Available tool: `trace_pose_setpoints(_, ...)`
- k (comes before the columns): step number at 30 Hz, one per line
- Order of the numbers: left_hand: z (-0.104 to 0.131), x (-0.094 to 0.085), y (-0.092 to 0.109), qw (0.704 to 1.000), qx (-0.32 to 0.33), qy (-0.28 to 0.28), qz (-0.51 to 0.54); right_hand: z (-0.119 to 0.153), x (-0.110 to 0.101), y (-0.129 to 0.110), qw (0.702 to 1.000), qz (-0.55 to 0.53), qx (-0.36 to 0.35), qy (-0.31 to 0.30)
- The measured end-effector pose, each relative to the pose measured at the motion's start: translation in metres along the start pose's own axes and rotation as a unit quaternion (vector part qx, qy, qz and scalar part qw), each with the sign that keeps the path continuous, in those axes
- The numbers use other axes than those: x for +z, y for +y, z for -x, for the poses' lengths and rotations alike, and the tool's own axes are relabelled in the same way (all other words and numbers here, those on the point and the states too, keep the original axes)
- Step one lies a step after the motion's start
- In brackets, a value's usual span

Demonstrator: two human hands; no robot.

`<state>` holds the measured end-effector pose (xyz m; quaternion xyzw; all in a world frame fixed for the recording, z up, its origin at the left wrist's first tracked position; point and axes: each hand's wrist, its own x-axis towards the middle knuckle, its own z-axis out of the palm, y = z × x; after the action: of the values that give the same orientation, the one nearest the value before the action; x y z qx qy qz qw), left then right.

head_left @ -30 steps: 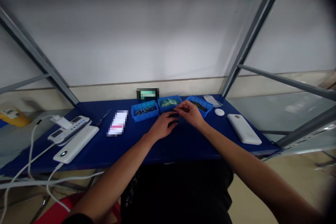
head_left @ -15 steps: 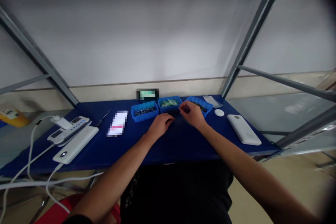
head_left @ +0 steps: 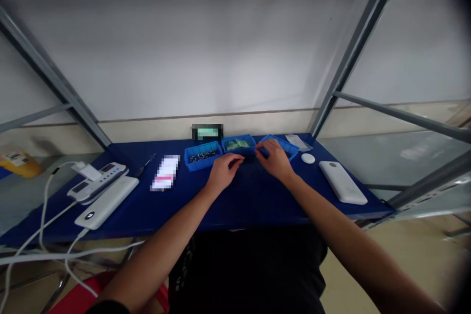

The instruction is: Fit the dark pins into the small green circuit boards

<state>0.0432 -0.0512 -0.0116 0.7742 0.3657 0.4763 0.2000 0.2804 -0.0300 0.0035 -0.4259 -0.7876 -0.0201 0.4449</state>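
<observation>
3 blue plastic parts bins (head_left: 202,164) are set far centre, presumably light, stiff, best held by rims; left hand (head_left: 223,170) and right hand (head_left: 275,158) are curled nearby, grips undeterminable.

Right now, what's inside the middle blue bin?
Pale greenish material shows inside the middle blue bin; I can't make out exactly what it is. The bin's floor, and anything beneath that material, is covered.

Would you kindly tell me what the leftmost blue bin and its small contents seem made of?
The leftmost blue bin looks like semi-gloss moulded plastic: even colour, thin walls. Its small contents may be shiny metal, given glints among dark spots; too tiny to confirm.
</observation>
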Motion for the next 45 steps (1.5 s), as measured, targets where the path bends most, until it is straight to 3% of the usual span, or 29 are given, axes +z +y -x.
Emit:
trace_pose_setpoints(5,-0.001,-0.001,-0.005,0.998,-0.026,0.043,0.046,0.006,0.020,-0.016,0.978,-0.186,0.028,-0.091)
trace_pose_setpoints(10,-0.001,-0.001,-0.006,0.996,-0.049,0.023,0.075,0.008,0.026,-0.015,0.960,-0.255,0.065,-0.092)
trace_pose_setpoints(16,-0.001,-0.001,0.001,0.997,-0.023,0.023,0.076,0.006,0.021,-0.017,0.954,-0.271,0.073,-0.101)
trace_pose_setpoints(19,0.000,0.000,0.003,0.998,-0.027,0.039,0.047,0.004,0.017,-0.019,0.967,-0.237,0.051,-0.082)
trace_pose_setpoints(23,0.003,0.002,-0.002,0.996,-0.057,-0.021,0.070,0.003,0.014,-0.019,0.986,-0.164,0.027,-0.027)
trace_pose_setpoints(27,0.004,0.005,-0.005,0.995,-0.046,-0.054,0.076,0.004,0.015,-0.020,0.988,-0.149,0.011,-0.027)
trace_pose_setpoints(36,0.001,0.004,-0.003,0.998,-0.024,-0.017,0.054,0.007,0.020,-0.019,0.981,-0.180,-0.014,-0.065)
trace_pose_setpoints(45,0.001,0.004,-0.004,0.994,-0.048,0.022,0.098,0.004,0.016,-0.024,0.984,-0.172,-0.018,-0.043)
